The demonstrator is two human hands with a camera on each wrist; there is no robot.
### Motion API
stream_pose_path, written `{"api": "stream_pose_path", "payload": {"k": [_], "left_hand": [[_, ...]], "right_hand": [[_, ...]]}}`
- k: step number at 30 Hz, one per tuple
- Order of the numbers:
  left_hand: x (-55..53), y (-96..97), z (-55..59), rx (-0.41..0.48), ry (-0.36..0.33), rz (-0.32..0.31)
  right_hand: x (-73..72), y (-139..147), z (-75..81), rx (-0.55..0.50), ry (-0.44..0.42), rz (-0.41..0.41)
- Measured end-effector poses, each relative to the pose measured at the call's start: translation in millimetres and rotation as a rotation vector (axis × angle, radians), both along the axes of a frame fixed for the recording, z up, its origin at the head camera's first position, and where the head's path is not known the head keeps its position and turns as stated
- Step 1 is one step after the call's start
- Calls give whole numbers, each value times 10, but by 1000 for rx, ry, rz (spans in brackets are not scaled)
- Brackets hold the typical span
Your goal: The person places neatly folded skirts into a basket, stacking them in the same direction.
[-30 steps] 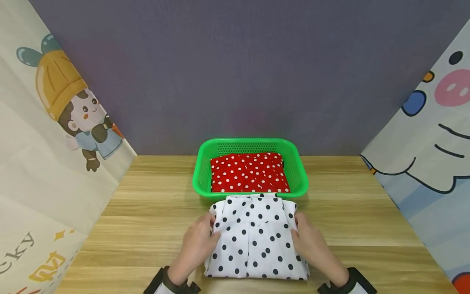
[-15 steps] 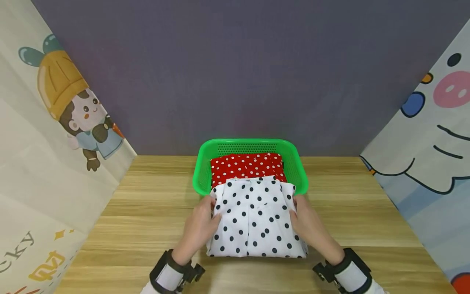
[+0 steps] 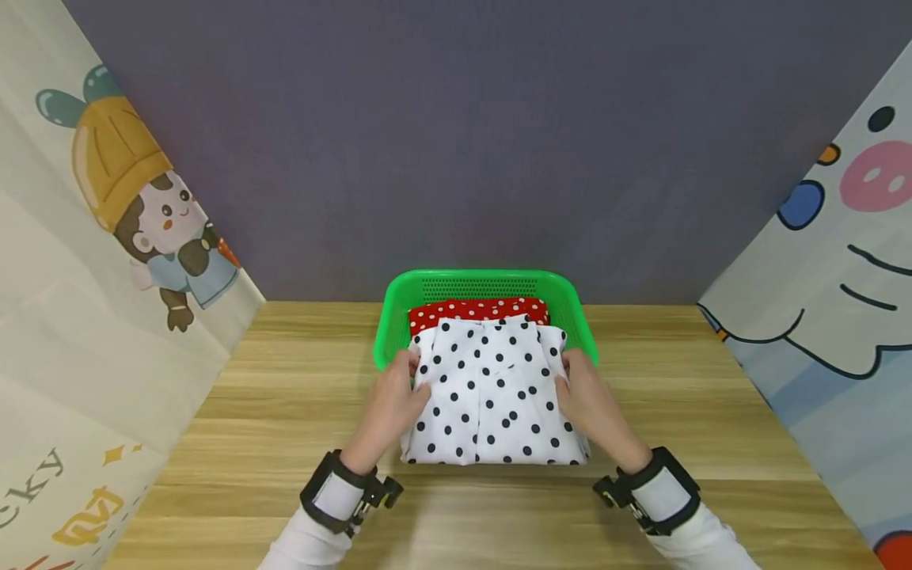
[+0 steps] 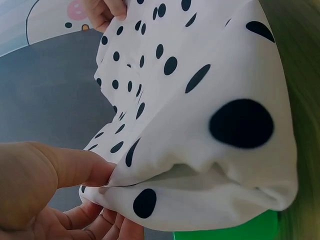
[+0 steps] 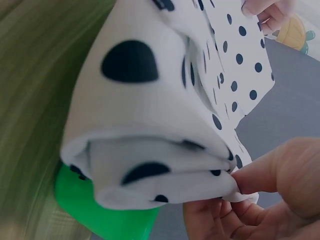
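Note:
A folded white cloth with black dots [image 3: 492, 404] is held up by both hands, its far part over the green basket [image 3: 389, 317]. My left hand [image 3: 392, 400] pinches its left edge, thumb on top and fingers underneath, as the left wrist view shows. On the opposite edge my right hand [image 3: 591, 400] grips the same way, and the right wrist view shows the folded layers [image 5: 150, 170] between thumb and fingers. Inside the basket lies a folded red cloth with white dots [image 3: 484, 309]. The white cloth hides most of it, along with the basket's near rim.
The basket stands on a wood-grain table [image 3: 285, 412], close to a dark grey panel [image 3: 463, 158] at the back. Printed curtains with cartoon figures hang on the left [image 3: 71, 356] and right [image 3: 841, 380].
Both hands have carried the white dotted cloth forward, from in front of the basket to partly over it. More of the red cloth is now covered. The basket has stayed in place.

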State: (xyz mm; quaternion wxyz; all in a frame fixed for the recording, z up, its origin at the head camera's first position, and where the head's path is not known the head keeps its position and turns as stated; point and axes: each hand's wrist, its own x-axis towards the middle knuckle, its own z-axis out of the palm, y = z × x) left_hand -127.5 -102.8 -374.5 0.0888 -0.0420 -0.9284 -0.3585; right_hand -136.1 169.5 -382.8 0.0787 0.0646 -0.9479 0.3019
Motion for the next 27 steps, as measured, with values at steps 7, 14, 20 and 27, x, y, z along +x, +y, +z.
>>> {"api": "stream_pose_path", "payload": {"k": [7,14,20,27], "left_hand": [[-192,-12,67,-26,36,11],[-388,-19,143,-15,33,1],[-562,-33,222,-27,27,-9],[-721,-27,317,-60,-30,5]], "right_hand": [[-169,-4,73,6,18,0],[-348,13,149,12,16,8],[-501,22,232,14,-17,17],[-670,27,307,8,-54,27]]}}
